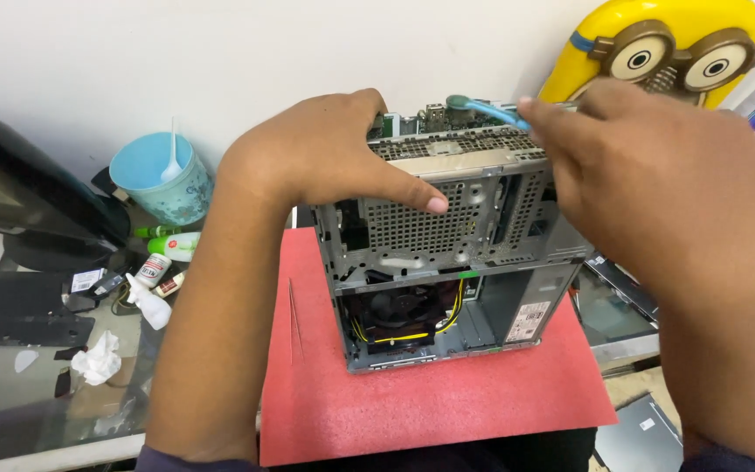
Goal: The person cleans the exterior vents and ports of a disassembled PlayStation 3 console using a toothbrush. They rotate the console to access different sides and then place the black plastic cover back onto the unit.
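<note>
Right hand (657, 175) pinching the near end of a light-blue brush (482, 109) between thumb and fingertips, fingers pressed together on the handle. Brush lying nearly level along the top back edge of an open grey computer case (447, 253), long axis running leftward from the grip, rounded head at the far left end, resting on or just above the row of ports there; contact not clear. Left hand (325, 157) spread flat over the case's top left corner, thumb stretched across the perforated drive cage, steadying rather than pinching. Right hand nearer the brush; left hand just beside the brush head.

Below the grip, inside the case: black fan with yellow cables, and a small white label with dark print on the lower right inner wall. Under the case, a red foam mat (430, 402) on a glass table.

Well left of the grip: pale blue cup (159, 179) holding a white plastic utensil, a green-and-white bottle (172, 245) lying on its side, a small white bottle with a red-banded label, crumpled tissue. Behind the right hand, a yellow cartoon figure (657, 44) with goggles against the wall.
</note>
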